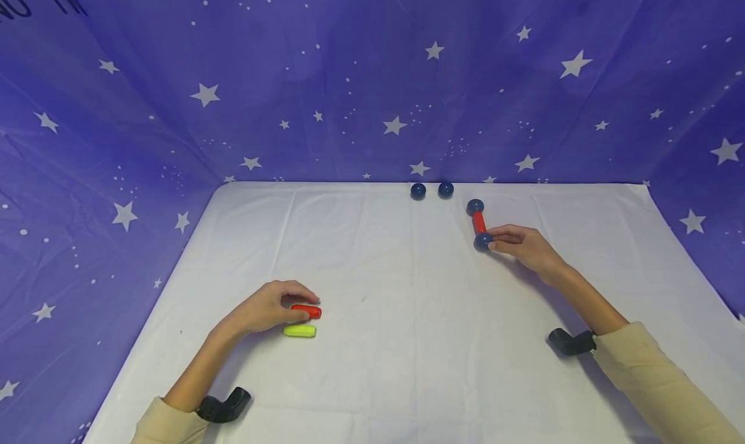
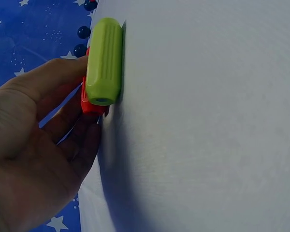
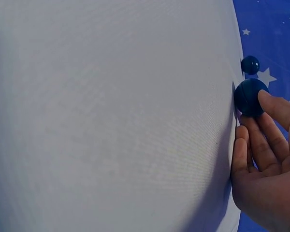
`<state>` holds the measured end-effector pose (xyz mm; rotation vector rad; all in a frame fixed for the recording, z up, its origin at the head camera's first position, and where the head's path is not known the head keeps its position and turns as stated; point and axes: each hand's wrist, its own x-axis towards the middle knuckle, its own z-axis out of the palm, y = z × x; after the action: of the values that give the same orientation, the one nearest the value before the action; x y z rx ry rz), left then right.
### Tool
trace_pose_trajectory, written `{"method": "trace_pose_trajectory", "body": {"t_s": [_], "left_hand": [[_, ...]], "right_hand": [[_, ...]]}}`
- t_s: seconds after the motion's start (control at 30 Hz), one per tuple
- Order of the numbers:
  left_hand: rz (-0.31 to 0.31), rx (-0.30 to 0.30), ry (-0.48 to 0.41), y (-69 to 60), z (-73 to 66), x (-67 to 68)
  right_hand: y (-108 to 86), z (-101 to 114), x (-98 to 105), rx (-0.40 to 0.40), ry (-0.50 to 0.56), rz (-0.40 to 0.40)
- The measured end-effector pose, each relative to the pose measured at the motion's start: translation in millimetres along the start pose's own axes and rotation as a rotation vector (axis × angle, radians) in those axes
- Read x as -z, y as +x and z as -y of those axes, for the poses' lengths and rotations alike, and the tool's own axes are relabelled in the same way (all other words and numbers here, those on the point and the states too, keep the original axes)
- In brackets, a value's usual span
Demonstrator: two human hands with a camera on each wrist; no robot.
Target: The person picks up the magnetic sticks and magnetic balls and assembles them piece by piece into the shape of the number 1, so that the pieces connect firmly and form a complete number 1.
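At the left, my left hand [image 1: 270,308] has its thumb and fingers around a red rod [image 1: 306,311] lying on the white cloth. A yellow-green rod [image 1: 300,331] lies just in front of it; in the left wrist view that green rod [image 2: 104,60] partly covers the red one [image 2: 91,106]. On the right, my right hand [image 1: 532,250] pinches the nearer blue ball [image 1: 482,242], which joins a red rod [image 1: 478,222] with another blue ball [image 1: 475,206] at its far end. The right wrist view shows the thumb on the pinched ball [image 3: 251,97].
Two loose blue balls [image 1: 418,191] [image 1: 445,190] stand near the back edge of the white-covered table [image 1: 372,366]. Blue star-patterned cloth [image 1: 349,75] rises behind and at both sides. Black curved pieces [image 1: 226,406] [image 1: 570,342] sit at both wrists.
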<state>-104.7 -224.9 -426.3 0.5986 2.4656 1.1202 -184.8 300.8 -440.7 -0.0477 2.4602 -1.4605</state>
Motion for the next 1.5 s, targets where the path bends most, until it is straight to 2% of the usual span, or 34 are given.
{"method": "trace_pose_trajectory", "body": {"t_s": [0.2, 0.73, 1.0, 1.17, 1.5], "left_hand": [[0.030, -0.033, 0.029, 1.4, -1.0, 3.6], [0.072, -0.027, 0.048, 3.8, -3.8, 4.7], [0.070, -0.002, 0.062, 5.5, -7.3, 6.2], [0.057, -0.007, 0.074, 8.1, -5.9, 4.9], [0.097, -0.041, -0.039, 25.8, -19.8, -1.1]], "right_hand": [[-0.5, 2.4, -0.3, -0.004, -0.003, 0.001], [1.2, -2.3, 0.6, -0.015, 0.004, 0.013], [-0.4, 0.1, 0.2, -0.013, -0.002, 0.007], [0.9, -1.1, 0.0, -0.016, -0.006, 0.013], [-1.4, 2.8, 0.4, -0.019, -0.007, 0.010]]}}
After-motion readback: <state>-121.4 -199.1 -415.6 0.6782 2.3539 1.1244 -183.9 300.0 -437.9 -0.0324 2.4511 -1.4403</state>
